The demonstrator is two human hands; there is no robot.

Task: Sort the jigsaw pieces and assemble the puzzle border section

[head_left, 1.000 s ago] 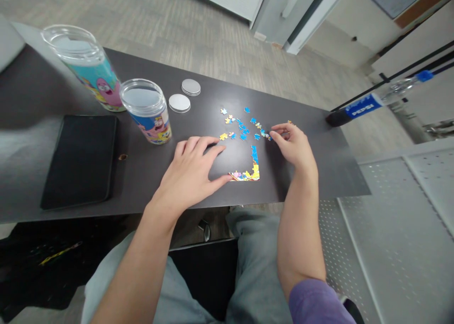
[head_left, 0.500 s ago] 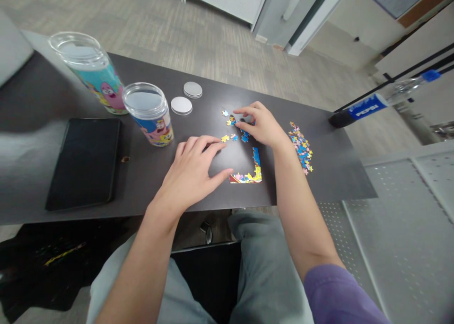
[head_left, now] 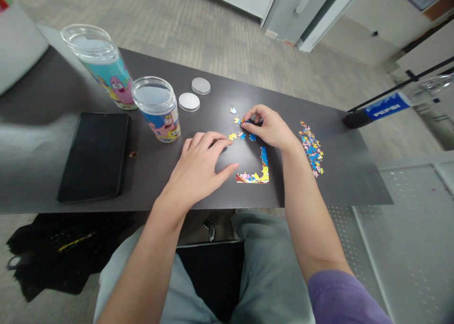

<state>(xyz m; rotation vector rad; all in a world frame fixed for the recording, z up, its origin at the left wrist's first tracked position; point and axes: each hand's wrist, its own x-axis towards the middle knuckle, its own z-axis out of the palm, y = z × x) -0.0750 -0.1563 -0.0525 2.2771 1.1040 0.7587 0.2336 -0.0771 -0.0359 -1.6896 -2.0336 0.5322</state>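
The left hand (head_left: 198, 165) lies flat and spread on the table (head_left: 42, 125), thumb tip touching the joined corner (head_left: 256, 171), an L with one arm running toward 9 o'clock and the other toward 12. At 12 o'clock of it, the right hand (head_left: 271, 127) pinches a loose piece (head_left: 244, 121). Four more loose pieces lie around. Two tubs (head_left: 158, 109) and two lids (head_left: 189, 101) stand toward 10 o'clock.

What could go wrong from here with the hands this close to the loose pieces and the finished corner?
1. The right hand is curled over several small loose pieces; a pinch there may nudge neighbours out of place.
2. The left hand rests flat with its thumb beside the assembled corner, which lies near the table edge; a slide might push it apart or off.
3. The right forearm passes close to the piece pile and could scatter it.
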